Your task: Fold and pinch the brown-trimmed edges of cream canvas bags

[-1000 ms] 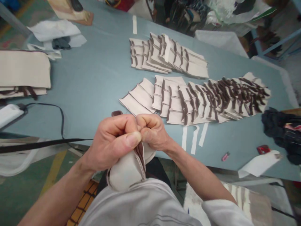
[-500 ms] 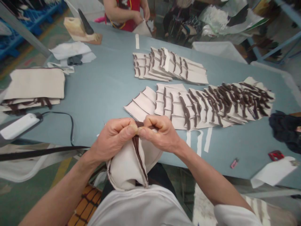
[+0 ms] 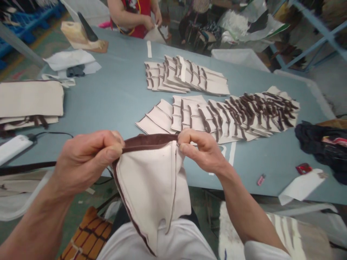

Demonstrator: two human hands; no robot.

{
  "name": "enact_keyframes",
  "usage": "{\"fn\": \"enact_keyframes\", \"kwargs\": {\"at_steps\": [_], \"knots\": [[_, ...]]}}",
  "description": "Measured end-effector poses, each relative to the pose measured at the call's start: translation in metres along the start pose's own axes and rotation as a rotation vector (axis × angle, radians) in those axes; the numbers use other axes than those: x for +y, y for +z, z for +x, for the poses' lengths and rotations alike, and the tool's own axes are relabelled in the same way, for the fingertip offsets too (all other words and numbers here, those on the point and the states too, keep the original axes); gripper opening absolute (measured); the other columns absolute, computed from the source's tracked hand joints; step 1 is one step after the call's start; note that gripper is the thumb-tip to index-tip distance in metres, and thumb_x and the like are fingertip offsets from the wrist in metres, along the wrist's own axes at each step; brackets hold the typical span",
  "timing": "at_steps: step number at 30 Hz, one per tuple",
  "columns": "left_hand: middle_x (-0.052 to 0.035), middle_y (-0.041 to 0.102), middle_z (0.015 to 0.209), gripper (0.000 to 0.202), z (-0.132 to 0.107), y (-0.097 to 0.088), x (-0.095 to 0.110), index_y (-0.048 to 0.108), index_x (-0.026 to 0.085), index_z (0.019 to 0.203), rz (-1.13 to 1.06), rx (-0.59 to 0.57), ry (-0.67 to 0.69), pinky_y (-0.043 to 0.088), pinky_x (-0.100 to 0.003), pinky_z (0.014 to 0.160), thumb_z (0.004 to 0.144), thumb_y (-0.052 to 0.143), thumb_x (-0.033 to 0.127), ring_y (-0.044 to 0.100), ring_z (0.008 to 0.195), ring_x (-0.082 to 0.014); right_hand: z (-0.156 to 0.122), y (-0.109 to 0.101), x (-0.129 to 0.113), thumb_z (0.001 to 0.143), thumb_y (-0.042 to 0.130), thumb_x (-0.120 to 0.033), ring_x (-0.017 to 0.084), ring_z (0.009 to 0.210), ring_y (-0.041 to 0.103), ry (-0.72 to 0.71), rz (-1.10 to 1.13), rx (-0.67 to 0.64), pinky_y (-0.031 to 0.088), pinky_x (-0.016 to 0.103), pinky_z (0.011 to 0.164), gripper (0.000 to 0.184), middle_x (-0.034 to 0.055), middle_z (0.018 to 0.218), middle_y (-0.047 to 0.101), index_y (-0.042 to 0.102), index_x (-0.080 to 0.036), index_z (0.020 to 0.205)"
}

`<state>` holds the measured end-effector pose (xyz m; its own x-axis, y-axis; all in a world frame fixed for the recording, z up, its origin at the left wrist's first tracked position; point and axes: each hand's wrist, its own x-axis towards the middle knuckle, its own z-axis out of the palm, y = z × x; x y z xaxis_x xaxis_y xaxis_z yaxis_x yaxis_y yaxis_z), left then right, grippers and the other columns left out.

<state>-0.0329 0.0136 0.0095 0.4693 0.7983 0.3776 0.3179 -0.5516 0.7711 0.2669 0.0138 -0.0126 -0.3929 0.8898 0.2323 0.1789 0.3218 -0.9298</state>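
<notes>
1. Firmly, the left hand [image 3: 86,159] pinches one end of the brown trim [image 3: 149,139] on a cream fabric piece [image 3: 151,184], held over the lap just short of the bench [image 3: 108,97]
2. Even tension probably keeps that edge straight
3. The right hand [image 3: 202,151] pinches the other end; fanned pieces [image 3: 217,115] lie beyond

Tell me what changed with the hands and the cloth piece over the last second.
The left hand and right hand, pressed together before, have pulled apart sideways. The cream fabric piece, bunched earlier, now hangs spread open, its brown edge taut between them. Both kept their pinch on it. The rows of pieces on the table lie unchanged.
</notes>
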Motion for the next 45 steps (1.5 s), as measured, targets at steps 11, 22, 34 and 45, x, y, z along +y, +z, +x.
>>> {"fn": "enact_keyframes", "kwargs": {"at_steps": [11, 22, 34, 45], "knots": [[-0.0056, 0.074, 0.084, 0.051, 0.043, 0.037, 0.014, 0.072, 0.016, 0.090, -0.255, -0.202, -0.037, 0.053, -0.028, 0.073, 0.093, 0.070, 0.067, 0.066, 0.077, -0.0184, 0.016, -0.007, -0.044, 0.094, 0.072, -0.035, 0.009, 0.054, 0.039, -0.040, -0.076, -0.054, 0.028, 0.025, 0.050, 0.031, -0.0048, 0.061, 0.050, 0.060, -0.019, 0.070], [-0.0031, 0.077, 0.081, 0.017, 0.029, 0.045, 0.010, 0.074, 0.015, 0.089, -0.348, -0.315, -0.156, 0.053, -0.021, 0.069, 0.095, 0.076, 0.031, 0.068, 0.073, -0.0143, 0.007, 0.000, -0.028, 0.093, 0.071, -0.035, 0.008, 0.055, 0.036, 0.015, -0.024, -0.109, 0.026, 0.024, 0.051, 0.034, -0.0064, 0.060, 0.045, 0.056, -0.019, 0.067], [0.0004, 0.069, 0.083, 0.024, 0.017, 0.052, 0.022, 0.068, 0.018, 0.092, -0.258, -0.361, -0.234, 0.048, -0.023, 0.068, 0.105, 0.053, 0.030, 0.061, 0.074, -0.0146, 0.001, 0.006, -0.016, 0.088, 0.073, -0.060, 0.009, 0.060, 0.040, 0.065, -0.018, -0.191, 0.030, 0.026, 0.057, 0.048, -0.0055, 0.066, 0.049, 0.054, -0.020, 0.071], [0.0026, 0.059, 0.074, 0.030, 0.018, 0.058, 0.028, 0.061, 0.019, 0.083, -0.285, -0.299, -0.263, 0.043, -0.025, 0.062, 0.108, 0.045, 0.029, 0.054, 0.065, -0.0138, 0.006, 0.007, -0.008, 0.085, 0.080, -0.059, 0.010, 0.063, 0.040, 0.152, 0.144, -0.253, 0.031, 0.025, 0.058, 0.047, -0.0045, 0.069, 0.052, 0.057, -0.019, 0.074]]}}
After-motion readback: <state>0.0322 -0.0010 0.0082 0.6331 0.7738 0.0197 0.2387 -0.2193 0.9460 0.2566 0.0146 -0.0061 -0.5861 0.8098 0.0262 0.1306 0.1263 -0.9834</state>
